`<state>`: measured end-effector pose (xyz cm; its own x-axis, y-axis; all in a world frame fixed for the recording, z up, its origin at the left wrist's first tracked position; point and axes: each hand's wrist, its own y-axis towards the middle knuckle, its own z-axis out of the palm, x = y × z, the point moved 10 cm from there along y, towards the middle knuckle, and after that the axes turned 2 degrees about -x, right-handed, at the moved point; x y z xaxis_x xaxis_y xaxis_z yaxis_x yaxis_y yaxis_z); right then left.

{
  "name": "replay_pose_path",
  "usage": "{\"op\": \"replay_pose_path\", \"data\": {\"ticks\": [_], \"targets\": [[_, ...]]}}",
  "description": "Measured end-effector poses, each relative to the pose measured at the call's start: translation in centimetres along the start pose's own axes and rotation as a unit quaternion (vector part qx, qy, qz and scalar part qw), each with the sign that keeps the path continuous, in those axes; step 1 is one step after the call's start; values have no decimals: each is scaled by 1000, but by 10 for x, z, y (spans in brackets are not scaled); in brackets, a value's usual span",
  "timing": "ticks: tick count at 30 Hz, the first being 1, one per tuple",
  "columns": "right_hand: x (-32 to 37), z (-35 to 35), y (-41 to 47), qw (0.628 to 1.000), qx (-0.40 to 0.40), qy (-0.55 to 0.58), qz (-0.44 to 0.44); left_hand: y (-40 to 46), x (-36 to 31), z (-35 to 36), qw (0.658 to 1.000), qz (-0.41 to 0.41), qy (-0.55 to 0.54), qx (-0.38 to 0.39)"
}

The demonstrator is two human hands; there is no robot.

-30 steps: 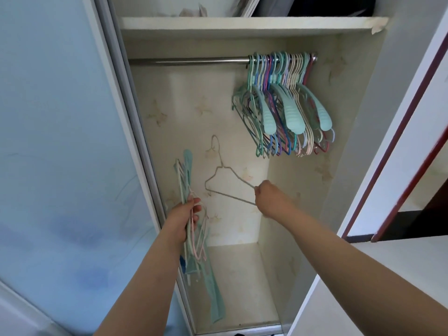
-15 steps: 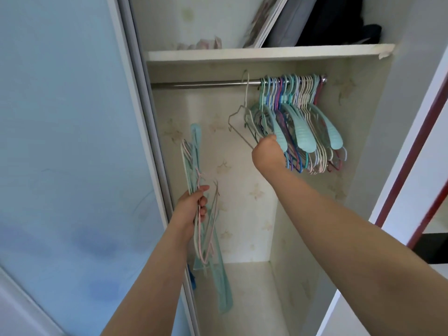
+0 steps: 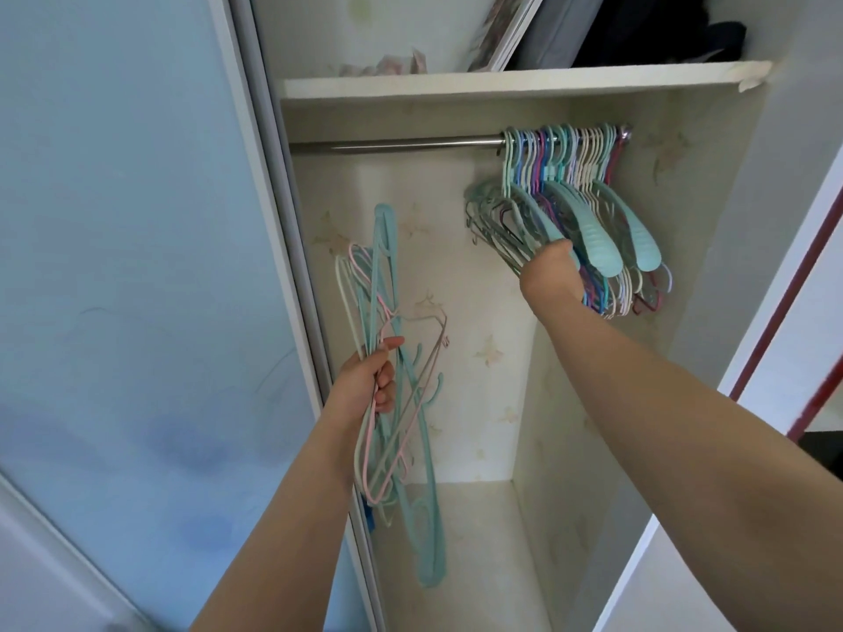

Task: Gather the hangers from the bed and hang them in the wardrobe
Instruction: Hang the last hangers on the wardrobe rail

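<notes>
Head view looks up into an open wardrobe [image 3: 711, 312] whose pale back wall carries faint star-like marks. A metal rail [image 3: 397, 143] runs across under a white shelf [image 3: 502, 82], and a dense row of hung hangers [image 3: 588, 212], teal, blue, purple, pink and cream, is crowded at the rail's right end, close against the side wall. The right hand [image 3: 549, 278] is raised to the lower left part of that row, its fingers curled around the bottom edges of several thin wire and teal hangers there; the fingertips are hidden behind the hangers, so exactly how many it has hold of cannot be told. The left hand [image 3: 367, 380] is lower and further left, beside the sliding door's frame, gripping a loose bundle of hangers [image 3: 387, 403] with the thumb pointing up along them and the fingers wrapped round their middles. That bundle stands nearly upright: long teal ones reach highest and lowest, with thin pink, cream and grey ones fanned beside them, hooks pointing down and to the right. A pale blue sliding door [image 3: 137, 266] fills the left side. On the shelf above lie a tilted framed picture [image 3: 502, 34], a grey folded item [image 3: 552, 29] and something dark [image 3: 661, 34] whose kind cannot be made out. A dark red trim [image 3: 784, 312] runs down the white panel at far right
</notes>
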<state>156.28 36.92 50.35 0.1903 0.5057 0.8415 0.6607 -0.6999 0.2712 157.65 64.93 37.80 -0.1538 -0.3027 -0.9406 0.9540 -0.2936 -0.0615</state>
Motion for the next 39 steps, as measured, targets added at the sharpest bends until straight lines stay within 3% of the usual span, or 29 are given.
{"op": "replay_pose_path", "data": {"ticks": [4,8,10,11,13,16,18,21,26,28,33,39], "targets": [[-14,5,0,999,-10,45,-15,-3,8,2,1000,-12,-18,14],[-42,-6,-29,990,-124,33,-58,-7,18,8,999,-15,-33,21],[-67,9,-45,996,-90,25,-12,-8,22,13,999,-18,-31,17],[-75,23,-54,999,-38,17,4,-9,24,16,999,-18,-31,12],[-78,64,-90,986,165,-17,22,-8,29,22,999,-15,-28,-4],[-78,105,-179,869,486,-48,78,-4,37,28,999,3,-4,-35],[-76,110,-213,822,562,-71,57,0,42,29,999,15,7,-51],[-86,109,-212,851,517,-97,17,1,49,32,996,17,62,-59],[-112,108,-216,848,496,77,169,-1,55,28,992,20,76,-101],[-116,103,-214,856,471,99,189,-1,58,21,988,13,80,-130],[-129,74,-185,903,379,67,192,-3,57,8,972,17,175,-158],[-143,54,-163,915,357,49,184,-3,54,11,967,47,202,-145]]}}
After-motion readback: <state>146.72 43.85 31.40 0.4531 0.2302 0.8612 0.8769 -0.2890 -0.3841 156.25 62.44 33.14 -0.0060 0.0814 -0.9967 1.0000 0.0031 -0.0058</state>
